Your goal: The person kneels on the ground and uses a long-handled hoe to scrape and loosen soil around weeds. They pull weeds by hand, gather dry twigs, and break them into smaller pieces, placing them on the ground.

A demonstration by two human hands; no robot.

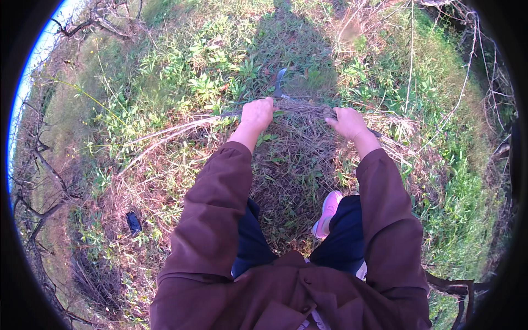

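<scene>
A long bundle of dry, thin stalks (pixel 303 108) lies crosswise before me, its ends reaching out to both sides. My left hand (pixel 258 113) grips it left of the middle, fingers curled round it. On the right part of the same bundle, my right hand (pixel 350 123) is closed, thumb towards the middle. Just beyond the bundle, near my left hand, a curved metal blade, apparently a sickle's (pixel 279 82), shows against the grass; its handle is hidden or too unclear to tell.
Green weeds and dry grass cover the ground. A dark flat object (pixel 133 223) lies at the left. Bare branches (pixel 51 169) stand along the left edge, thin twigs (pixel 470 66) hang at the upper right, and a thick branch (pixel 449 284) is at the lower right.
</scene>
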